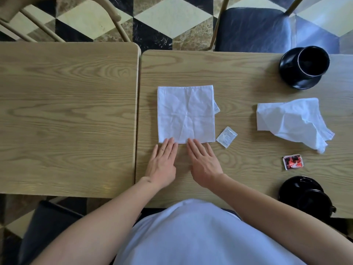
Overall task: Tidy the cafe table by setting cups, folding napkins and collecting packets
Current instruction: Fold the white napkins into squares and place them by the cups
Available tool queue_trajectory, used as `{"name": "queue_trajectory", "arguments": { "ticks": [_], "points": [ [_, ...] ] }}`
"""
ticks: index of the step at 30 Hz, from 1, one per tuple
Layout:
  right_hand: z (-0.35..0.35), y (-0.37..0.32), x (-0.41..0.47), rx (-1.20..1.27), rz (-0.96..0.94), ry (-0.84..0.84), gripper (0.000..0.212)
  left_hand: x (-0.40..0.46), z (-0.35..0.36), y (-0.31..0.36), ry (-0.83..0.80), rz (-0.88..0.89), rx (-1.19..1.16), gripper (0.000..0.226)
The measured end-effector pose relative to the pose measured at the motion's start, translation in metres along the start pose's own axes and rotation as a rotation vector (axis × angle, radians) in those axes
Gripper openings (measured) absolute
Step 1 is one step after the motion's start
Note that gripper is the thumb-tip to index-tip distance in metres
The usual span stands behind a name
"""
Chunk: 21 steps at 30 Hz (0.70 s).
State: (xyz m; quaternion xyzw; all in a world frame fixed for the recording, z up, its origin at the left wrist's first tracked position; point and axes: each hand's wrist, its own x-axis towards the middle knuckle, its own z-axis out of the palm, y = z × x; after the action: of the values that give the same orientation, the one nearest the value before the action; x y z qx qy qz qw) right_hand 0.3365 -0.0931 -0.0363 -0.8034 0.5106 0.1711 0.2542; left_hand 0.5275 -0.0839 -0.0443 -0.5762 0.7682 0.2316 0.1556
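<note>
A white cloth napkin (185, 113) lies flat and square on the right-hand wooden table (248, 73). My left hand (162, 161) and my right hand (204, 161) lie flat side by side, fingers straight, fingertips touching the napkin's near edge. A small white packet (226, 137) sits just right of the napkin's near corner. A crumpled white napkin (292, 121) lies further right. Near it is a red and black packet (293, 161). One black cup on a saucer (305, 66) stands at the far right; another black cup on a saucer (307, 196) stands at the near right edge.
A second wooden table (66, 115) adjoins on the left with a narrow gap between them. A dark cushioned chair (254, 27) stands beyond the right table, a wooden chair frame (63, 18) beyond the left one, and another dark seat (47, 226) at the near left.
</note>
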Motion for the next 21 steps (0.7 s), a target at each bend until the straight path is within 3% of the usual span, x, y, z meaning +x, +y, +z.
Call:
{"name": "queue_trajectory", "arguments": {
  "ticks": [4,17,21],
  "points": [
    [0.003,0.015,-0.008,0.004,0.027,0.013,0.080,-0.005,0.001,-0.012,0.041,-0.067,-0.051,0.081],
    [0.010,0.040,-0.030,-0.078,0.147,0.011,0.080,-0.014,0.001,-0.016,-0.064,-0.243,-0.069,0.083],
    [-0.005,0.029,-0.017,0.051,0.179,0.104,0.070,-0.010,-0.008,-0.011,-0.022,-0.255,-0.104,0.077]
  ]
}}
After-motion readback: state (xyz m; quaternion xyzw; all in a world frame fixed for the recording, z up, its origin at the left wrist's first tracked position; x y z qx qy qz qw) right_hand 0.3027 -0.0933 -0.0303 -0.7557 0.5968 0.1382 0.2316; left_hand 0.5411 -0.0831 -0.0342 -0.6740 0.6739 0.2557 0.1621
